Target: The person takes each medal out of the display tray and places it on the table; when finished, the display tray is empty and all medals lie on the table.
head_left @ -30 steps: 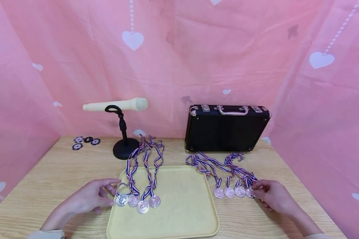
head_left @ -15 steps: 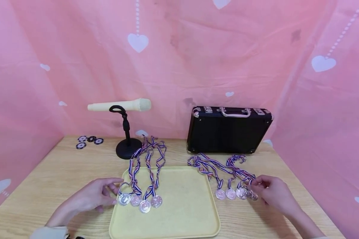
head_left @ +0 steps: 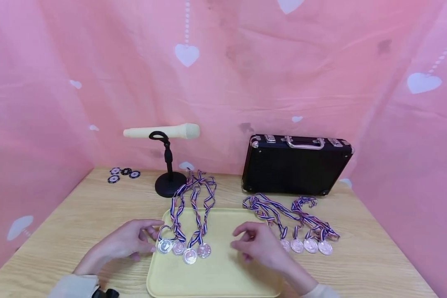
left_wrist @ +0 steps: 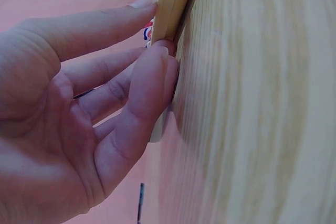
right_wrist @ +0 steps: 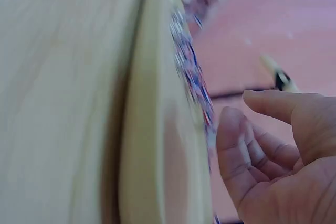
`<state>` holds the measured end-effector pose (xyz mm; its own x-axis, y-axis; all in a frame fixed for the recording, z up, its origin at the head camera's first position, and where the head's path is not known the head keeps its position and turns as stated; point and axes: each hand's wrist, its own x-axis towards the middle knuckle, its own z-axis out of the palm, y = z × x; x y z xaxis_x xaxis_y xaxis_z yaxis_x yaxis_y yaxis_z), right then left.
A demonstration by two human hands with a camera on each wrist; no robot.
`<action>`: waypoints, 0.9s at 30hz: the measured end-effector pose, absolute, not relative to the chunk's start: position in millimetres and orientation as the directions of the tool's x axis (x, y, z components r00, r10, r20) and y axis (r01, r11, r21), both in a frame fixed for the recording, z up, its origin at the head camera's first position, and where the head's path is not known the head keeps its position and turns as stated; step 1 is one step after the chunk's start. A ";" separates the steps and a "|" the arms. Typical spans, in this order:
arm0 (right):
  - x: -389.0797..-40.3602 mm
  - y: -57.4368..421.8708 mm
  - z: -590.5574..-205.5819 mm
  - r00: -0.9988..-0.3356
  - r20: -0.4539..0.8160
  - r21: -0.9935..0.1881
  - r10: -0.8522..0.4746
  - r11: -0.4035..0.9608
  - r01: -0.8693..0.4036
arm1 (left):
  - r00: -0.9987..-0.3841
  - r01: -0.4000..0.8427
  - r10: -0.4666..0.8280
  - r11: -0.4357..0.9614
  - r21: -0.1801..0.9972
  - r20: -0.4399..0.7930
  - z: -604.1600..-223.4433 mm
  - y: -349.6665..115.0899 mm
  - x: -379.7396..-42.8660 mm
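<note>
In the head view, several medals (head_left: 190,255) on striped red, white and blue ribbons lie on a cream tray (head_left: 216,285), their ribbons running over its far edge. My left hand (head_left: 123,242) is at the tray's left side, loosely curved, fingertips against the rim; the left wrist view shows the same hand (left_wrist: 105,87) touching the tray's edge (left_wrist: 176,3). Above the tray's right half, my right hand (head_left: 262,246) hovers with thumb and fingers apart, holding nothing. A second row of medals (head_left: 311,246) lies on the table right of the tray, partly hidden by that hand.
A white microphone (head_left: 164,131) rests on a black stand (head_left: 170,184) at the back left. Several poker chips (head_left: 126,171) lie farther left. A black briefcase (head_left: 298,165) stands at the back right, before a pink heart-patterned curtain (head_left: 227,82).
My right hand has let go of the rightmost medal and moved left over the tray. That medal now lies flat in its row. The left hand stays at the tray's edge.
</note>
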<state>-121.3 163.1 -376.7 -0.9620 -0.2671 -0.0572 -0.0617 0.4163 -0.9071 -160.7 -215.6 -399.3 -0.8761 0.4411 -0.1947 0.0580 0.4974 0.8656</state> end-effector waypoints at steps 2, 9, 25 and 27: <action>-122.9 144.5 -381.1 -0.944 -0.079 -0.906 -0.319 0.417 -0.066 | -0.877 0.062 0.440 0.498 0.865 -0.190 -399.6 -214.1 -160.4; -128.2 106.3 -393.1 -0.933 -0.094 -0.870 -0.346 0.485 -0.092 | -0.881 0.047 0.428 0.500 0.865 -0.200 -398.7 -213.0 -160.3; -130.6 91.0 -399.8 -0.956 -0.009 -0.689 -0.293 0.695 -0.206 | -0.884 0.041 0.427 0.479 0.877 -0.192 -398.0 -212.3 -160.9; -130.5 92.9 -399.3 -0.951 0.003 -0.691 -0.309 0.687 -0.226 | -0.884 0.045 0.430 0.475 0.879 -0.187 -398.0 -212.9 -160.8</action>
